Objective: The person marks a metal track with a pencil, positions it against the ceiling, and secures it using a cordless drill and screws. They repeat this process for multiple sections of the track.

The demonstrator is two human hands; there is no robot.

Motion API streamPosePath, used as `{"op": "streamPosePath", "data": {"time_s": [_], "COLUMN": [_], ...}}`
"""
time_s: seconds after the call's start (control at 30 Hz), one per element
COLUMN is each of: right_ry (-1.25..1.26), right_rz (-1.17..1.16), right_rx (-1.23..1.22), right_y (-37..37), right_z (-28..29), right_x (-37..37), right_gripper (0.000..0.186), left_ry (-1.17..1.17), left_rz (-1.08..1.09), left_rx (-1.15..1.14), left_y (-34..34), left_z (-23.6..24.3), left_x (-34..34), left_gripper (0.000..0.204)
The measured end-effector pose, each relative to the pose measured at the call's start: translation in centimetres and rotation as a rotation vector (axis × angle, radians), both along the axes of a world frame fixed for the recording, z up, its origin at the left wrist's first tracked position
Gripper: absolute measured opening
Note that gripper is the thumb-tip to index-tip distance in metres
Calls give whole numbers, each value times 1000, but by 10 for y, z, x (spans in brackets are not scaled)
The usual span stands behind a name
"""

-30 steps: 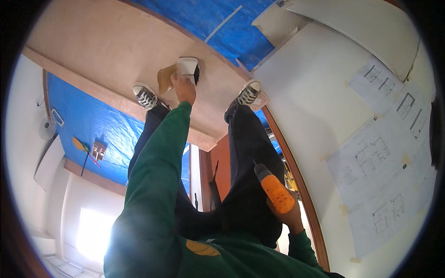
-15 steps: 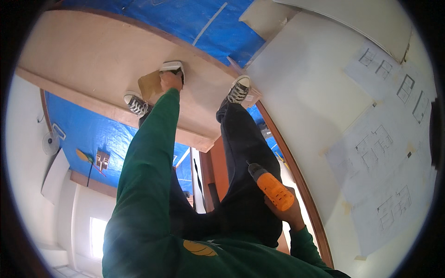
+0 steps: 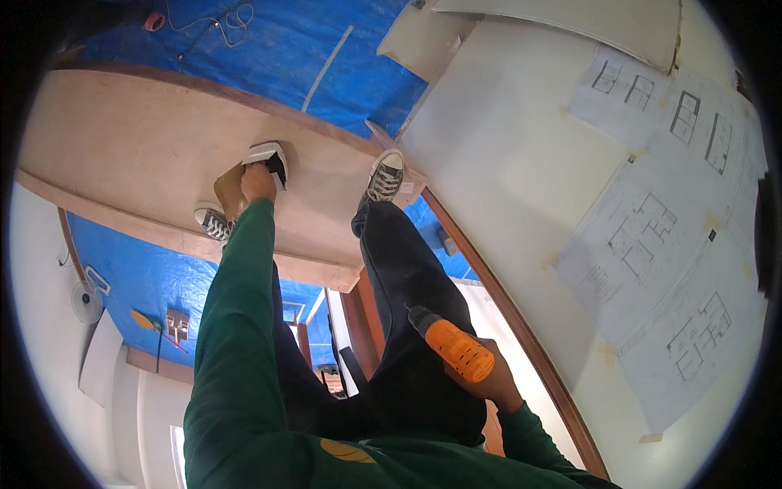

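My left hand point(image 3: 258, 182) reaches down at the opening of a small white box point(image 3: 267, 151) with a dark inside and a brown cardboard flap point(image 3: 230, 190). Its fingers look curled, but their tips are hidden at the box, so what they hold does not show. The box lies on a wide wooden board point(image 3: 147, 130), between my two sneakers. Close to my right thigh, my right hand point(image 3: 493, 376) is wrapped round the grip of an orange cordless drill point(image 3: 456, 346). The drill's dark chuck with a thin bit points up and left, away from my body.
Blue sheeting point(image 3: 269, 61) covers the floor on both sides of the board. A white wall point(image 3: 505, 163) with taped-up plan drawings point(image 3: 643, 244) stands close on my right, above brown trim point(image 3: 505, 301). A fan point(image 3: 87, 301) is at the far left.
The view has shifted, so the board, box and wall appear lower and further left. My left hand stays at the box, and my right hand keeps hold of the drill.
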State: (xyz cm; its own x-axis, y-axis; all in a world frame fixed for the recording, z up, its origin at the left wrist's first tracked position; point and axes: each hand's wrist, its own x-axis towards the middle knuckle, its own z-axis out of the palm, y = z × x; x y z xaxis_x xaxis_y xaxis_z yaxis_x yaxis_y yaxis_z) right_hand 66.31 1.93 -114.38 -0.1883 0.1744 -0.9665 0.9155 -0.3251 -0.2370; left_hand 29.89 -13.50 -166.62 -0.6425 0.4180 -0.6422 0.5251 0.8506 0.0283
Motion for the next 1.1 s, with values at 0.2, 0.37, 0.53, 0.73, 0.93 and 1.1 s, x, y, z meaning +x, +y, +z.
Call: {"op": "streamPosePath", "data": {"time_s": [0.2,0.37,0.53,0.73,0.93,1.1], "right_ry": [-42,-5,-68,-6,-51,-56], "right_rz": [-76,-14,-27,-45,21,15], "right_rx": [59,2,7,21,-11,-1], "right_y": [-9,-7,0,-1,0,1], "right_z": [0,-1,4,0,3,5], "right_x": [1,4,-13,-7,-11,-9], "right_gripper": [37,57,51,44,55,49], "left_ry": [19,44,38,30,128,203], "left_rz": [-244,-80,9,30,101,49], "left_rx": [-39,-9,0,-20,34,48], "left_y": [13,0,8,-8,3,-17], "left_z": [9,-4,5,-1,7,-16], "left_x": [4,2,19,10,28,36], "left_gripper": [22,25,25,30,32,32]}}
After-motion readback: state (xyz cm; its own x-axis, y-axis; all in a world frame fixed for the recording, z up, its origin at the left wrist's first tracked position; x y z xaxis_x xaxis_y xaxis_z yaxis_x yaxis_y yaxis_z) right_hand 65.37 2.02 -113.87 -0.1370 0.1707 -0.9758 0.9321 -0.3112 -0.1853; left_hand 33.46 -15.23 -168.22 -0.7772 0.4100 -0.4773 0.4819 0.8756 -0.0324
